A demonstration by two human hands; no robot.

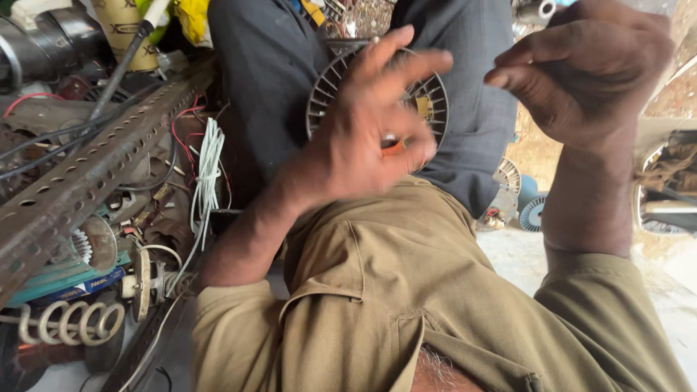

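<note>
Nearest the camera: khaki shirt (406, 290) of the person, filling the lower frame, collar and pocket flap in view.
Thing in hand: round slotted metal core (428, 98), a stator-like ring with radial fins, resting against the grey trouser leg (268, 65) at upper centre, partly hidden behind the left hand.
Left hand (370, 131): fingers spread wide across the face of the ring, thumb and a finger pinched on a small orange-and-silver piece (392, 143); blur hides what it is.
Right hand (581, 72): raised to the right of the ring, apart from it, fingers curled loosely with the forefinger bent forward; holding nothing that shows.
Handling, as a judgement: the ring looks stiff and fairly heavy for its size, with thin fins that could bend or nick a finger; the outer rim seems the safer place to grip, not the slots.
Beside it, left: bundle of white wires (207, 174) hanging down, with red wires behind.
Farther left: perforated steel angle bar (94, 170) lying slantwise over scrap parts.
Lower left: coiled spring (69, 323).
Right background: more finned rings (534, 213) on the floor.
</note>
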